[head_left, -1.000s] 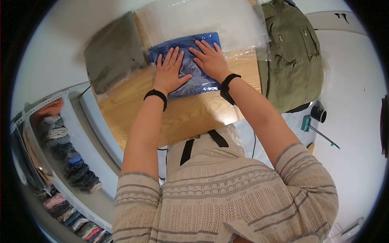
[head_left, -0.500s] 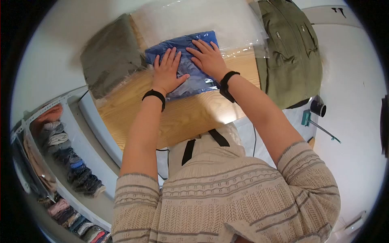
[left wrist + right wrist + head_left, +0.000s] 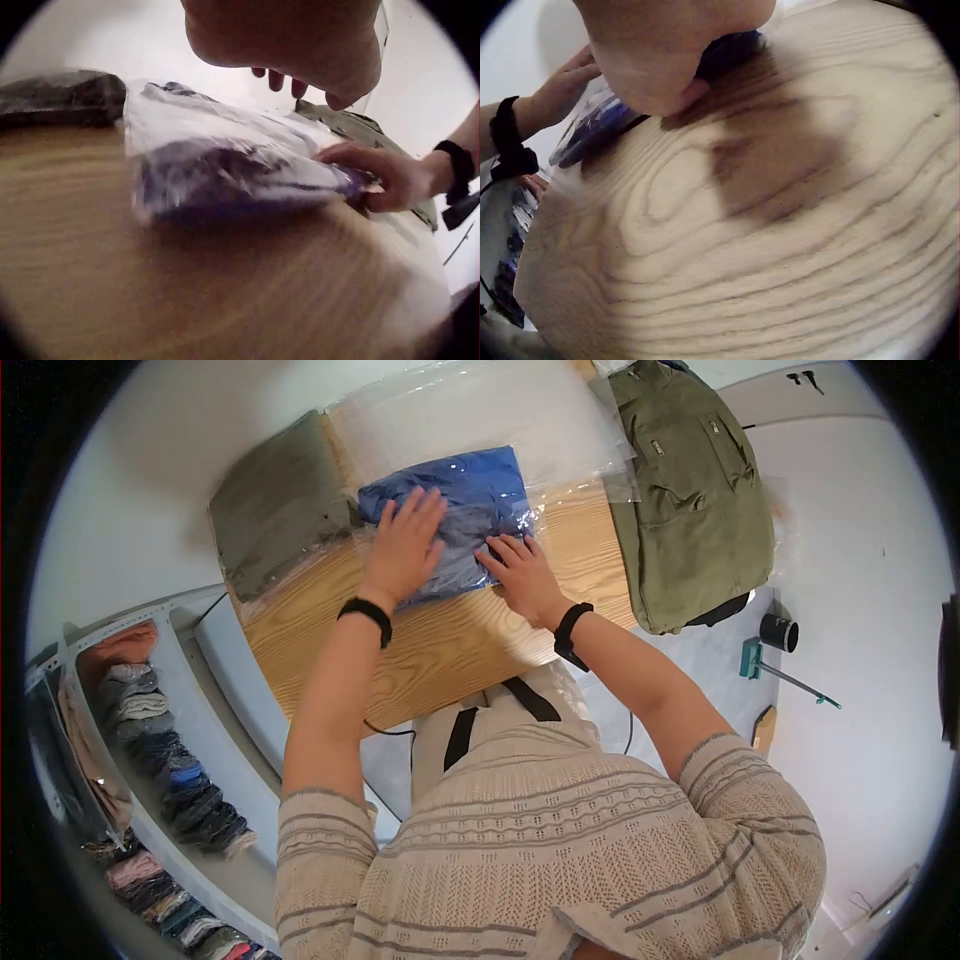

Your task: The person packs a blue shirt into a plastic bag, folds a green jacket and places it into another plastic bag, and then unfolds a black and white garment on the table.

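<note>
Blue packet (image 3: 482, 482): the right hand (image 3: 530, 582) pinches its near edge, the left hand (image 3: 400, 552) open over it. A 1-sided pull could crease it.

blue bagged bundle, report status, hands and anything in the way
Right hand grips near right corner of blue bundle. Left hand open over it. Clear plastic beyond it, seemingly no obstacle.

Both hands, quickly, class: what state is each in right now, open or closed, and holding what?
Left hand: open, over the plastic-wrapped blue fabric.
Right hand: closed, gripping that packet's near right corner.
</note>
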`<state>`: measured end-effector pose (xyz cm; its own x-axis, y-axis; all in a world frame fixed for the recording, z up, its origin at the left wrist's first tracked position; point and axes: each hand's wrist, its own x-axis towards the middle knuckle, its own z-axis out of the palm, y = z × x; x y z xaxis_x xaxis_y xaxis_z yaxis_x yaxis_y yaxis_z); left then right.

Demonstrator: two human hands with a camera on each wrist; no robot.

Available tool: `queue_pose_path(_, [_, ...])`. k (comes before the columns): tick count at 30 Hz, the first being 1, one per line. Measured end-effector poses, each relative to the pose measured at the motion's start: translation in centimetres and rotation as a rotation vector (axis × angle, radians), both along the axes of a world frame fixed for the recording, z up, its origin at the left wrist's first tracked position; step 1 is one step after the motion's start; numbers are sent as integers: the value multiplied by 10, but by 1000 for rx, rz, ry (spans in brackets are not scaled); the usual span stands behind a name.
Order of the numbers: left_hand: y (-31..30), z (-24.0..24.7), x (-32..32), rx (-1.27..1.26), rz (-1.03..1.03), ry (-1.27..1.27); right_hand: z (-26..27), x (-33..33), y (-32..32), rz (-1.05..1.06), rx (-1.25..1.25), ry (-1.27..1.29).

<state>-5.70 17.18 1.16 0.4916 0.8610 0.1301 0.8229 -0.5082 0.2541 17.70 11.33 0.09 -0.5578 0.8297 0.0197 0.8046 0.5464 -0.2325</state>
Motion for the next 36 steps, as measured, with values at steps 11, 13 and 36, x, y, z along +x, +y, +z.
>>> queue_pose_path(11, [-78,-12,-27,-139,69,64,-8,1,-2,-16,33,18])
queue_pose_path(13, [-74,-15,-29,-87,41,53,-5,2,-1,0,24,15])
queue_pose_path(36, [-109,195,-56,-178,70,-119,134,54,-24,80,11,521])
